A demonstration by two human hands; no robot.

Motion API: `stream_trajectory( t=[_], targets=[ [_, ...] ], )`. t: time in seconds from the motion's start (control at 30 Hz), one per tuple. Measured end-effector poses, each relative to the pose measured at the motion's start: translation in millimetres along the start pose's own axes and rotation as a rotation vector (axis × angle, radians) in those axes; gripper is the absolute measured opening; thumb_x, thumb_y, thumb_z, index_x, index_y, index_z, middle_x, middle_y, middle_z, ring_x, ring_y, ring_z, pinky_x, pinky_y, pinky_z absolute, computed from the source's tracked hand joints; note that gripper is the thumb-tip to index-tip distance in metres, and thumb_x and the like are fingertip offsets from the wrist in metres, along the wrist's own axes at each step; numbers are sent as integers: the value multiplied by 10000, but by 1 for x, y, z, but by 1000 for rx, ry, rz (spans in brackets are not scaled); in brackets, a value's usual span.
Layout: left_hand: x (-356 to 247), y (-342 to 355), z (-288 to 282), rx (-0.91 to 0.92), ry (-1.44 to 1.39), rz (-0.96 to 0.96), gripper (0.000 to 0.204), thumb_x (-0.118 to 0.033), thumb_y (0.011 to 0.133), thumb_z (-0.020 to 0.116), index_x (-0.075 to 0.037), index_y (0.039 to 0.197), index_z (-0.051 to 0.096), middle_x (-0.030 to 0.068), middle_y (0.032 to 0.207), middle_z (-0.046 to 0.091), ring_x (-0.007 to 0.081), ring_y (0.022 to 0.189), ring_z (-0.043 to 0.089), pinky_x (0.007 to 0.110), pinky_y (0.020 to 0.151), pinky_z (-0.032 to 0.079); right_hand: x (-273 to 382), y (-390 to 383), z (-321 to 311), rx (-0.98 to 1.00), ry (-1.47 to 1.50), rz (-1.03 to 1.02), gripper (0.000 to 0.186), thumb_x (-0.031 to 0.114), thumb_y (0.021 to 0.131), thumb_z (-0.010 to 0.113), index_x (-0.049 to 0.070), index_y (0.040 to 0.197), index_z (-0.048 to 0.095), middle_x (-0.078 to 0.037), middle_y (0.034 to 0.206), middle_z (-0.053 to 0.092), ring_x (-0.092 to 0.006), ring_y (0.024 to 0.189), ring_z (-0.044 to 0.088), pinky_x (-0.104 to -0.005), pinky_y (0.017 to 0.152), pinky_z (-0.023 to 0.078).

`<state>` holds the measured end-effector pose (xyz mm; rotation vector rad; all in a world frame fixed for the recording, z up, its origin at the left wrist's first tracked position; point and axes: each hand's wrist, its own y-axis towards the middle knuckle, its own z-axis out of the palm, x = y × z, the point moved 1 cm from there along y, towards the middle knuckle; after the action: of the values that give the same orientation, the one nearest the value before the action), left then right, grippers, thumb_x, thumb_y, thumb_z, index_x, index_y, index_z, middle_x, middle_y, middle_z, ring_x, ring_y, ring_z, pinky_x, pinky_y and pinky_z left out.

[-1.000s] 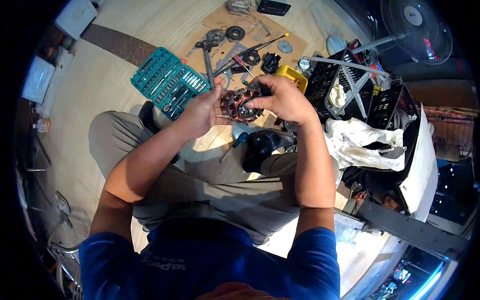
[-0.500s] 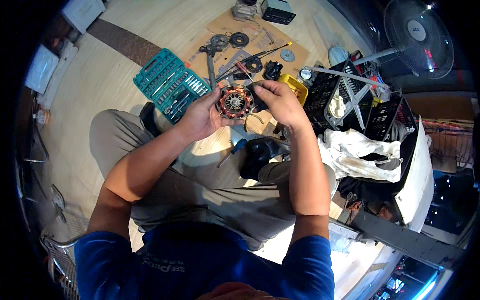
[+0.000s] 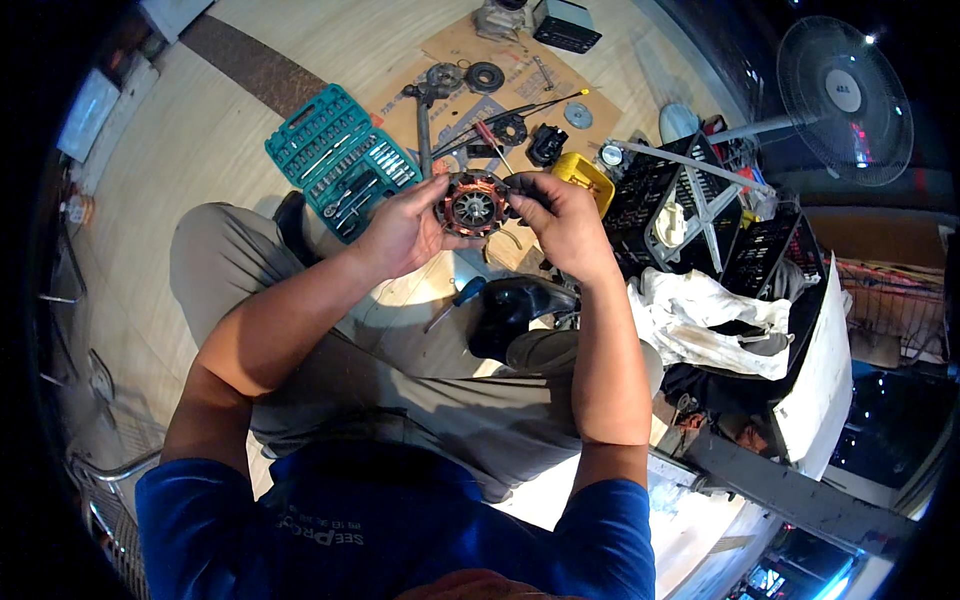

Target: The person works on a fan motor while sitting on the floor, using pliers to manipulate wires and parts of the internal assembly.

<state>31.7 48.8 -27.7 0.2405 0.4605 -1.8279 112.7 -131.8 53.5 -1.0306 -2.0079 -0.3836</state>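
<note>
My left hand (image 3: 402,236) grips a round motor stator (image 3: 474,205) with copper windings round a dark ring and a pale finned centre. Its fingers pass under the left side, the thumb lying along the upper edge. My right hand (image 3: 568,222) is closed at the stator's right edge, with thumb and bent fingers pressed together there. Whether a smaller part sits in that pinch is hidden. Below the stator, on the floor beside my dark shoe (image 3: 510,312), lies a blue-handled screwdriver (image 3: 462,298).
An open green socket set (image 3: 340,165) lies left. Cardboard (image 3: 590,100) ahead bears a hammer (image 3: 423,120), a black ring (image 3: 485,77) and a red-handled screwdriver (image 3: 487,134). To the right are a yellow tray (image 3: 588,178), black crates (image 3: 650,180), a white cloth (image 3: 700,325) and a fan (image 3: 843,95).
The stator has tilted slightly, and its windings look darker. My right fingers have curled in more at its edge. The whole view has shifted a little.
</note>
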Motion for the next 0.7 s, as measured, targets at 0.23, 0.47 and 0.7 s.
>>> stream_trajectory(
  t=[0.23,0.47,0.7],
  targets=[
    [-1,-1,4,-14,81,7,385,-267,1028,350,-5,1300,421,165,1292,529,286,1180,556,498,940,502,-1,-2,2,-50,-89,-40,244,121,883,662,-39,1066,636,-108,861,680,-150,789,608,-291,732,490],
    [-1,0,0,-18,92,0,384,-276,1030,346,-14,1297,430,159,1277,539,277,1172,561,494,938,506,-1,-2,3,-47,-111,-26,228,121,888,653,-34,1053,637,-113,850,676,-161,781,615,-300,731,493],
    [1,2,-6,-14,11,-5,388,-302,1033,340,-37,1308,404,154,1297,527,287,1178,556,509,951,491,-1,-2,4,-60,-130,-65,217,117,892,643,-31,1050,637,-115,838,674,-169,767,622,-299,722,494]
  ],
)
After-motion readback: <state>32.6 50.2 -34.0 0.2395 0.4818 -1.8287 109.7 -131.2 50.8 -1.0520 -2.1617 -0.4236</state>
